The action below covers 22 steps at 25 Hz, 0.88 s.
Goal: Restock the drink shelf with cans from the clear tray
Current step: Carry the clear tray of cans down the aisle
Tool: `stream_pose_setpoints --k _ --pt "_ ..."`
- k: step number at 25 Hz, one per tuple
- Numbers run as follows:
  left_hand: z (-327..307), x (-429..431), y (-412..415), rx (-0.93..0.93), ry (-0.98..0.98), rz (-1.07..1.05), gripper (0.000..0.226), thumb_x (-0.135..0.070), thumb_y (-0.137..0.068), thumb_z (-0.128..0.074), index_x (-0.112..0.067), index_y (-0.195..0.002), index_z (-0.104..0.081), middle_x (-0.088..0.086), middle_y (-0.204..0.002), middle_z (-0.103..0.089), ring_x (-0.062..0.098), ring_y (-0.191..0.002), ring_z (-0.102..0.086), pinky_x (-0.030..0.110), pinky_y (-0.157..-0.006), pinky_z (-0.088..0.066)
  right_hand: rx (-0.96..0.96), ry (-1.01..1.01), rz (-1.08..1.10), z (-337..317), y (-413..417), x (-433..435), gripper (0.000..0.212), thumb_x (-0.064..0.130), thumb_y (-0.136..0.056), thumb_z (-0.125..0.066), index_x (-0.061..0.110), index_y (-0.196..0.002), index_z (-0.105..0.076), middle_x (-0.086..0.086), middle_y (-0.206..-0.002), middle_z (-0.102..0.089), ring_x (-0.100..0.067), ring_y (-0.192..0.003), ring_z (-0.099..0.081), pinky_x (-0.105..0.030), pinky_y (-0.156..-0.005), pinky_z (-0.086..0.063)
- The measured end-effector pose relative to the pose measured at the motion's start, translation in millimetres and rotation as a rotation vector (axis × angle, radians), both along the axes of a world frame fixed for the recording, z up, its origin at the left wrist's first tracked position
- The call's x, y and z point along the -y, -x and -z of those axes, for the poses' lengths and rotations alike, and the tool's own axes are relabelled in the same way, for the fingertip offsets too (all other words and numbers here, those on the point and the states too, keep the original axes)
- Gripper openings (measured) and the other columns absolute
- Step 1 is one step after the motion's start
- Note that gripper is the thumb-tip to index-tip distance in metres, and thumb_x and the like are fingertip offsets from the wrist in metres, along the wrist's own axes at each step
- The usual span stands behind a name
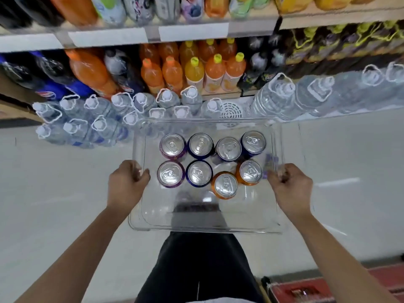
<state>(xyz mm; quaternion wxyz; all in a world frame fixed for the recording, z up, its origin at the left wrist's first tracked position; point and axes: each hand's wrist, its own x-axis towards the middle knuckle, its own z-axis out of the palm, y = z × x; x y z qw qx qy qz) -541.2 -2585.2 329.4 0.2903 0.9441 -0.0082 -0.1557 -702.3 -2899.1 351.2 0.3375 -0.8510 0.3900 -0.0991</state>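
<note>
I hold a clear plastic tray (196, 224) in front of me, above the floor. My left hand (126, 182) grips its left rim and my right hand (290, 186) grips its right rim. Several upright cans stand in the tray's far half in two rows: purple cans (172, 145) at the left, dark blue cans (200, 144) in the middle, and two orange cans (226, 185) at the near right. The near half of the tray is bare. The drink shelf (192, 32) with bottles rises just beyond the tray.
Large water bottles (96, 119) stand on the floor at the shelf's foot, left and right of the tray. Orange and dark soda bottles (172, 68) fill the lower shelf. A red crate (306, 289) sits at the bottom right. Pale floor (54, 193) spreads on both sides.
</note>
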Motion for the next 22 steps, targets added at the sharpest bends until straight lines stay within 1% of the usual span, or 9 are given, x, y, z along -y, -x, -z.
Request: stream_pose_setpoints --k 2,3,4,7,11,13,15,17,22 --pt "42 0 -1 -0.003 -0.022 -0.016 0.023 -0.012 -0.080 -0.071 -0.013 -0.077 -0.049 -0.004 -0.056 -0.051 0.023 -0.055 -0.050 0.026 -0.062 -0.033 -0.007 0.010 -0.029 46 -10 3 0.031 0.001 -0.074 -0.072 -0.004 -0.057 -0.047 -0.007 -0.048 -0.042 -0.012 -0.041 -0.030 -0.001 -0.050 -0.032" --pt "64 0 -2 -0.003 -0.028 -0.021 0.023 -0.012 -0.080 -0.071 -0.013 -0.077 -0.048 -0.001 -0.057 -0.052 0.023 -0.056 -0.050 0.026 -0.062 -0.033 -0.001 0.027 -0.056 70 -14 4 0.031 0.004 -0.073 -0.070 -0.003 -0.056 -0.045 -0.007 -0.048 -0.042 -0.006 -0.041 -0.032 0.001 -0.052 -0.032" --pt "87 -1 -2 -0.006 -0.027 -0.021 0.024 -0.012 -0.080 -0.071 -0.013 -0.077 -0.048 0.001 -0.058 -0.053 0.025 -0.056 -0.050 0.026 -0.063 -0.033 0.007 0.043 -0.083 94 -18 4 0.031 0.007 -0.073 -0.068 0.000 -0.055 -0.044 -0.006 -0.047 -0.041 -0.006 -0.041 -0.034 0.003 -0.055 -0.031" --pt "161 -8 -2 -0.015 -0.043 -0.035 0.024 -0.013 -0.081 -0.070 -0.012 -0.075 -0.047 0.002 -0.059 -0.052 0.026 -0.057 -0.050 0.027 -0.062 -0.033 -0.013 0.031 -0.135 174 -27 5 0.032 0.007 -0.076 -0.068 0.003 -0.055 -0.044 -0.009 -0.047 -0.044 -0.020 -0.042 -0.037 0.000 -0.053 -0.031" --pt "252 -20 2 -0.032 -0.072 -0.073 0.022 -0.014 -0.082 -0.069 -0.011 -0.077 -0.048 0.007 -0.062 -0.056 0.028 -0.061 -0.051 0.028 -0.064 -0.034 -0.049 0.027 -0.160 269 -41 -6 0.031 -0.002 -0.076 -0.071 -0.006 -0.057 -0.046 -0.019 -0.049 -0.050 -0.021 -0.046 -0.039 -0.003 -0.050 -0.032" --pt "298 -28 2 -0.055 -0.089 -0.093 0.019 -0.014 -0.082 -0.068 -0.010 -0.079 -0.050 0.009 -0.064 -0.058 0.028 -0.063 -0.052 0.028 -0.065 -0.034 -0.064 0.007 -0.157 317 -45 -12 0.032 0.001 -0.077 -0.070 -0.005 -0.057 -0.046 -0.015 -0.049 -0.046 -0.020 -0.045 -0.037 -0.005 -0.048 -0.032" --pt "337 -34 -2 -0.069 -0.089 -0.104 0.019 -0.016 -0.083 -0.068 -0.009 -0.080 -0.051 0.010 -0.065 -0.058 0.028 -0.064 -0.053 0.028 -0.066 -0.035 -0.065 -0.021 -0.148 358 -50 -19 0.033 0.004 -0.078 -0.070 -0.001 -0.057 -0.044 -0.008 -0.050 -0.043 -0.013 -0.043 -0.035 -0.007 -0.046 -0.031" --pt "373 -38 -8 -0.067 -0.103 -0.106 0.019 -0.016 -0.083 -0.068 -0.010 -0.080 -0.051 0.008 -0.066 -0.057 0.027 -0.064 -0.053 0.027 -0.066 -0.034 -0.063 -0.041 -0.143 394 -56 -21 0.032 0.005 -0.078 -0.069 0.004 -0.058 -0.044 -0.007 -0.051 -0.043 -0.014 -0.043 -0.036 -0.008 -0.047 -0.031" --pt "426 -39 -20 -0.041 -0.110 -0.088 0.019 -0.017 -0.083 -0.068 -0.004 -0.087 -0.055 0.006 -0.069 -0.057 0.024 -0.066 -0.052 0.026 -0.066 -0.034 -0.090 0.008 -0.166 444 -67 -22 0.028 0.005 -0.078 -0.066 -0.005 -0.060 -0.048 -0.008 -0.050 -0.044 -0.019 -0.042 -0.037 -0.004 -0.048 -0.032"
